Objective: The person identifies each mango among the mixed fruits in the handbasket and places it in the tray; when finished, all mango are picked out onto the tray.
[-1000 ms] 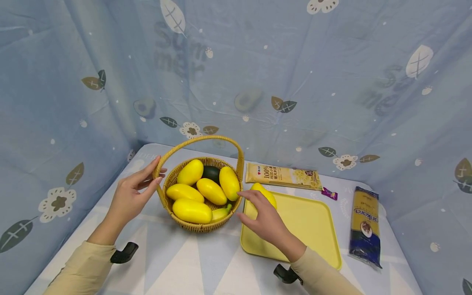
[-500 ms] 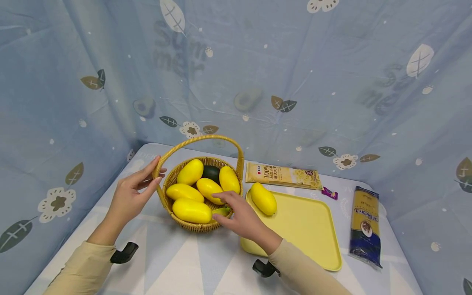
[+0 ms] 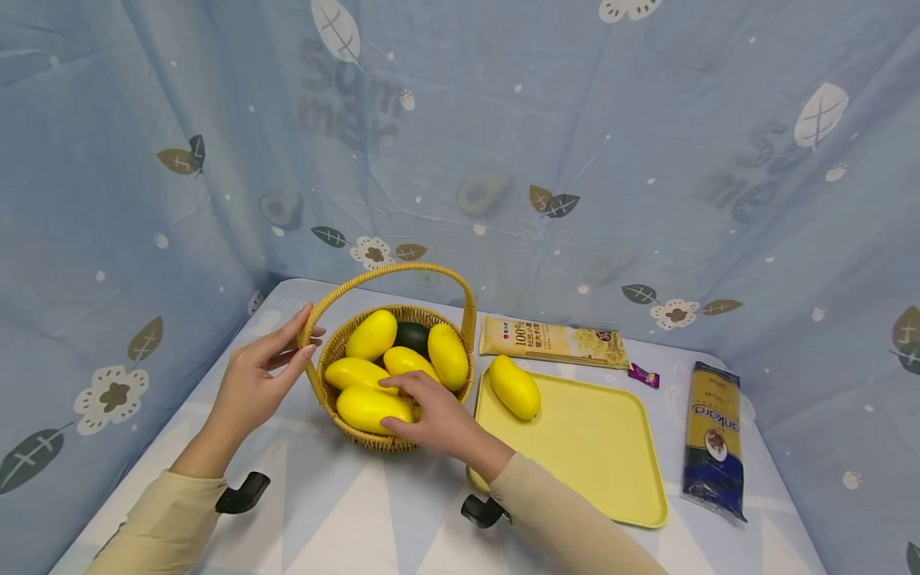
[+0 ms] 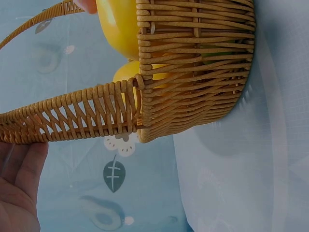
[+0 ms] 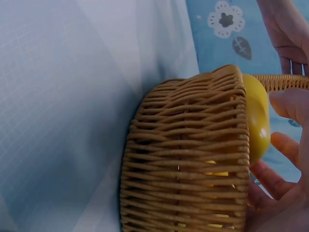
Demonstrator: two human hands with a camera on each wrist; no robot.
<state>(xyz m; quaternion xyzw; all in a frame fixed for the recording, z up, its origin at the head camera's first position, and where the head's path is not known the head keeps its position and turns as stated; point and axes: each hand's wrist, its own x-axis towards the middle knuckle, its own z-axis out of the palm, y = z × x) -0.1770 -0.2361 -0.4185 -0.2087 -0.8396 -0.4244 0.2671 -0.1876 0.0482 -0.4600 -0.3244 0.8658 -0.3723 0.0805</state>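
Note:
A wicker basket (image 3: pixel 384 442) holds several yellow mangoes and one dark green rounded thing (image 3: pixel 412 339). My left hand (image 3: pixel 256 373) holds the left side of its tall handle (image 3: pixel 388 270), thumb in front and fingers behind. Over the basket's front right rim reaches my right hand (image 3: pixel 438 415), thumb and fingers spread apart. Its fingertips are right at the front mango (image 3: pixel 370 409), which also shows above the rim in the right wrist view as a yellow mango (image 5: pixel 258 118). The right hand hides the basket's front right part.
Right of the basket, a yellow tray (image 3: pixel 575 455) carries a single mango (image 3: pixel 514 387). Behind it lies a pasta packet (image 3: pixel 553 342) beside a small purple-wrapped sweet (image 3: pixel 643 376). A blue and gold packet (image 3: pixel 711 439) is at far right. Patterned cloth (image 3: pixel 460 144) stands around the table.
My right hand has moved left from the tray's edge, across the basket's right rim, to the front mango. My left hand has stayed on the handle.

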